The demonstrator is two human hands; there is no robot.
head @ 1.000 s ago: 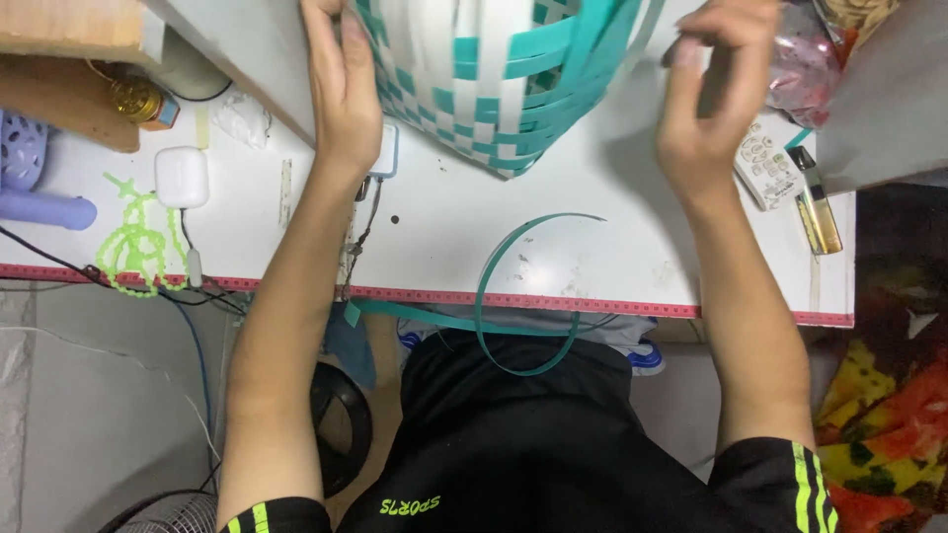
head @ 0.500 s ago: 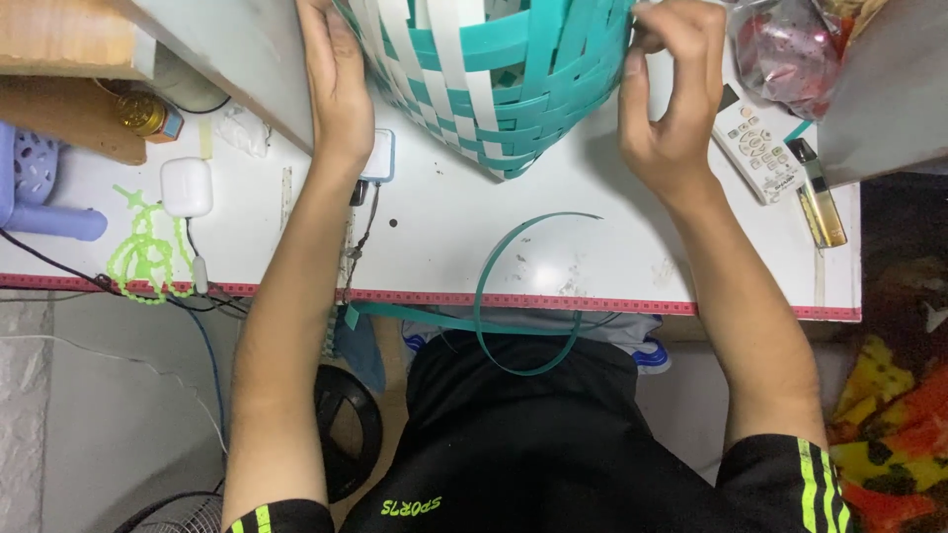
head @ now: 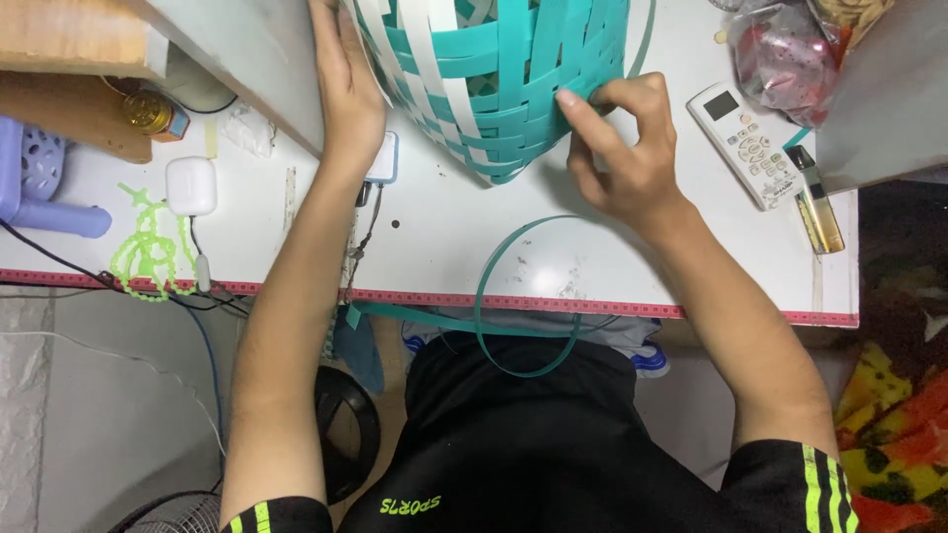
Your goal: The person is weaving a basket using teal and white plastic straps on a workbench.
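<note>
At the worktop's far edge, the teal-and-white woven basket [head: 494,79] is steadied by the flat, open left hand [head: 346,84]; a teal strip [head: 592,94] on its right side is pinched by the right hand [head: 622,148].

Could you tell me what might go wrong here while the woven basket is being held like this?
The loose teal strip loops off the table edge into the lap; it could snag or get pulled down. The right hand pinches a strip on the basket while the left hand only braces its side, so the basket might slip or the weave loosen. The remote lies close and could get knocked.
</note>
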